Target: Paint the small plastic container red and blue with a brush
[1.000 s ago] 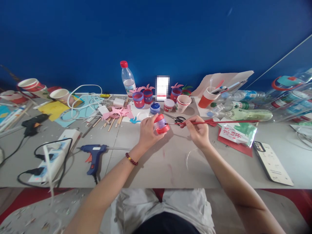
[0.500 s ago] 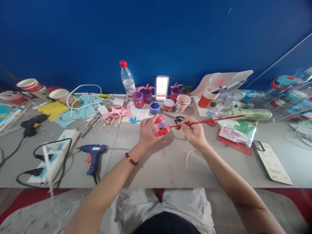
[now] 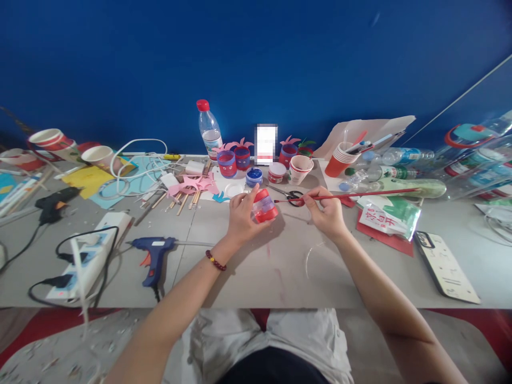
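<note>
Red-and-purple painted clear plastic cup [image 3: 265,212] is sitting kinda tilted in the left hand [image 3: 240,214], fingers curled around it, while the right hand [image 3: 328,214] is pinching a long red wooden paintbrush [image 3: 360,195] crosswise, tip pointing left beside the cup, can't tell if touching.

Deep blue wall [image 3: 256,64] behind a grey table [image 3: 248,277]

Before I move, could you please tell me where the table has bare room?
Mainly between left forearm and right forearm, barring pink smears and a curved clear strand; a smaller patch separates the right forearm from the phone. Cups and bottles crowd the foot of the blue wall; cords and glue guns crowd the left.
</note>
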The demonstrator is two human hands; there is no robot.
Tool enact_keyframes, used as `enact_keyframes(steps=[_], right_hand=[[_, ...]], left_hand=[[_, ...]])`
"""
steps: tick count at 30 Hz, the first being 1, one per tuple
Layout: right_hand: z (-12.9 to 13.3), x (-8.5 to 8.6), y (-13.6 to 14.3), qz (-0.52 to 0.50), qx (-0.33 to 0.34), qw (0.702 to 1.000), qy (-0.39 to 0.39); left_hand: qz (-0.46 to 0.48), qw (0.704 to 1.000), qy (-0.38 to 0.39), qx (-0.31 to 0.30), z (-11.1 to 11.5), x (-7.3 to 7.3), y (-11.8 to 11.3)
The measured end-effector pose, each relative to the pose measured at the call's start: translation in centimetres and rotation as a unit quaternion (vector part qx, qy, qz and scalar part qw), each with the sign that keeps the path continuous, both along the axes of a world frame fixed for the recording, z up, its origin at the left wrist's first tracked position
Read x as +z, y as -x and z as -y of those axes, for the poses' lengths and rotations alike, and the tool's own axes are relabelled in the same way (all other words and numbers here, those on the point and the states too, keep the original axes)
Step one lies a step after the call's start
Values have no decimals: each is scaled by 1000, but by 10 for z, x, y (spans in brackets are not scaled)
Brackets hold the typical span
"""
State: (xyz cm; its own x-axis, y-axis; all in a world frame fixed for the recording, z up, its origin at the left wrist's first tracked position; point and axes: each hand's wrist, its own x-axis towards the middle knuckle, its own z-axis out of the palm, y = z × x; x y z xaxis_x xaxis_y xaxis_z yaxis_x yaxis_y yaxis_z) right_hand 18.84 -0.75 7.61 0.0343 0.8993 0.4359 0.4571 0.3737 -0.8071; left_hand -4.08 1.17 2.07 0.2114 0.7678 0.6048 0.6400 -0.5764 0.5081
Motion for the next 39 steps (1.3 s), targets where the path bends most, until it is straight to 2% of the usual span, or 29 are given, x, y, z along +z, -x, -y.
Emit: enact_keyframes(steps=[4, 9, 12, 15, 21, 25, 33, 36, 39], right_hand=[[-1, -4, -3, -44, -3, 999, 10], [1, -9, 2, -130, 40, 989, 62], [3, -11, 8, -136, 70, 984, 91], [4, -12, 12, -117, 81, 986, 86], [2, -6, 11, -73, 52, 995, 51], [0, -5, 6, -85, 42, 994, 51], [-9, -11, -6, -83, -8, 994, 66], [-9, -13, -7, -111, -21, 992, 57], [-6, -14, -3, -146, 0, 988, 51]], left_hand=[[3, 1000, -1, -3, 0, 1, -1], [-6, 1000, 2, -8, 0, 0, 0], [-13, 1000, -12, -20, 0, -2, 0], [-19, 999, -30, -24, -1, -4, 0], [-23, 998, -46, -23, -1, -6, 0], [-28, 998, -51, -19, -1, -6, 1], [-44, 999, -11, -5, -1, -3, 1], [-55, 998, -14, -9, 0, -2, 2], [-53, 998, -36, -11, -1, -4, 2]])
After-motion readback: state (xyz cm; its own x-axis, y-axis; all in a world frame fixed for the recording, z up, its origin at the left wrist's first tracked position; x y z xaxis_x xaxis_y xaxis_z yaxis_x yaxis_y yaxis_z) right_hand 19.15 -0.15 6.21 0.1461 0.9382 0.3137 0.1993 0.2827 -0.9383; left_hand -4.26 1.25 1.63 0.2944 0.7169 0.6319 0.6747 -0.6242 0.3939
